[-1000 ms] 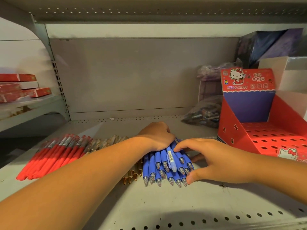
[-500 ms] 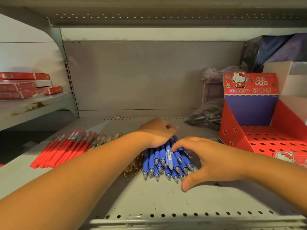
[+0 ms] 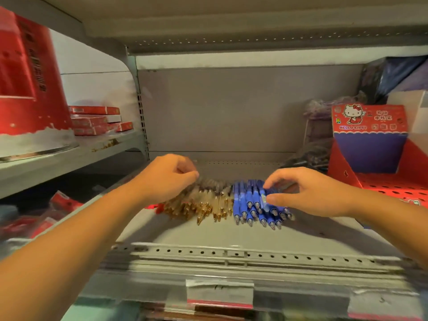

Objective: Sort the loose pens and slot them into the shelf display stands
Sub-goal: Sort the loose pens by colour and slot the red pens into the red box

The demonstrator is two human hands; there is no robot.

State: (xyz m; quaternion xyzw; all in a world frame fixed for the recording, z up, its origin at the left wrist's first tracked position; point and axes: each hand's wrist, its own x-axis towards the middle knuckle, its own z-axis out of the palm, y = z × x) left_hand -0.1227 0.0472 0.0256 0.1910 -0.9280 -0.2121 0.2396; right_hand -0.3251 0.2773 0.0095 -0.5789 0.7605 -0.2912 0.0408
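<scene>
Lifting your left hand (image 3: 169,181) off the blue pens (image 3: 250,205) and moving it left over the gold-tipped pens (image 3: 208,205), fingers curled but any hold unclear, you now pinch one blue pen from the mid-shelf pile with your right hand (image 3: 310,195), ready for the red stand (image 3: 393,188) at right.

Two bare forearms show, uncovered from the wrist to the picture's edge. The left forearm (image 3: 81,239) fills the lower left of the frame, broad and softened by blur. The right forearm (image 3: 389,212) comes in from the right edge. The left hand (image 3: 169,179) and the right hand (image 3: 308,193), at mid-frame, are bare as well.
</scene>
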